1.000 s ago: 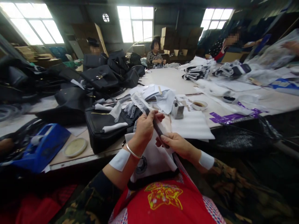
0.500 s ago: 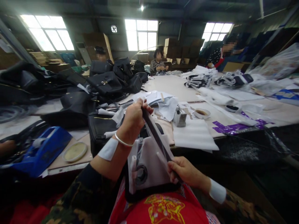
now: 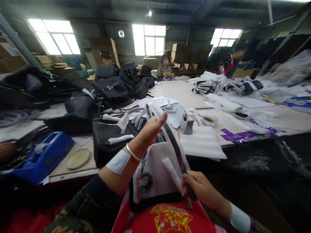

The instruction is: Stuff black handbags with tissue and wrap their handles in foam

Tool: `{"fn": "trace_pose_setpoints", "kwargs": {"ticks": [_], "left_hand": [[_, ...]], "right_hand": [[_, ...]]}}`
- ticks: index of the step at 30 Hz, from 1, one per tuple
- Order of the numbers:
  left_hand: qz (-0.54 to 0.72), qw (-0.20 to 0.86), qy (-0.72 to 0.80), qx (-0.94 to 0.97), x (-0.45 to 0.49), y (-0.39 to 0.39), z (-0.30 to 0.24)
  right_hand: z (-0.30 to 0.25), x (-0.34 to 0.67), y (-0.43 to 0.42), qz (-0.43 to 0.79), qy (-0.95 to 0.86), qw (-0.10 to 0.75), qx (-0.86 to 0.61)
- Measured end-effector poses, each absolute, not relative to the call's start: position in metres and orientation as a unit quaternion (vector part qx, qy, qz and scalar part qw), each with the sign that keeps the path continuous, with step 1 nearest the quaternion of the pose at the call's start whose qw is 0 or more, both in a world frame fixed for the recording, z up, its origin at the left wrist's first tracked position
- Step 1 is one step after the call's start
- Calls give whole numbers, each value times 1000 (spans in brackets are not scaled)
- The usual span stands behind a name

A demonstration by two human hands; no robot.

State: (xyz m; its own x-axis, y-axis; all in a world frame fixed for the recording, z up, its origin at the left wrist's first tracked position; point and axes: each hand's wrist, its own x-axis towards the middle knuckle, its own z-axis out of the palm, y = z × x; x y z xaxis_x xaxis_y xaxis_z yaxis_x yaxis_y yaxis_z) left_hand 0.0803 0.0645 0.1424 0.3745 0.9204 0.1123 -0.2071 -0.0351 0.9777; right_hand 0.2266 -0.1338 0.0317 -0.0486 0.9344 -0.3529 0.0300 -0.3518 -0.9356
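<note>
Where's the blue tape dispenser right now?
The blue tape dispenser is at left in the head view, by the table's near edge, just left of the pale round disc; the black bag lies farther right.

Head-worn view, from the near side of the worktable [image 3: 175,90], facing forward and down across it; its near edge close

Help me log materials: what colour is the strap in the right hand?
The strap looks black, best seen in the head view.
</note>
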Motion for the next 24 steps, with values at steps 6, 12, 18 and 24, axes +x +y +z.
{"fn": "trace_pose_setpoints", "kwargs": {"ticks": [6, 12, 18, 24], "left_hand": [[236, 678, 361, 595, 56, 2, 90], [325, 733, 348, 485, 45, -1, 93], [470, 645, 351, 490, 39, -3, 95], [483, 576, 323, 575, 33, -25, 90]], "right_hand": [[59, 216, -90, 541, -503, 407, -538], [54, 209, -73, 516, -545, 392, -532], [77, 219, -78, 265, -620, 478, -562], [81, 203, -87, 627, -337, 452, -538]]}}
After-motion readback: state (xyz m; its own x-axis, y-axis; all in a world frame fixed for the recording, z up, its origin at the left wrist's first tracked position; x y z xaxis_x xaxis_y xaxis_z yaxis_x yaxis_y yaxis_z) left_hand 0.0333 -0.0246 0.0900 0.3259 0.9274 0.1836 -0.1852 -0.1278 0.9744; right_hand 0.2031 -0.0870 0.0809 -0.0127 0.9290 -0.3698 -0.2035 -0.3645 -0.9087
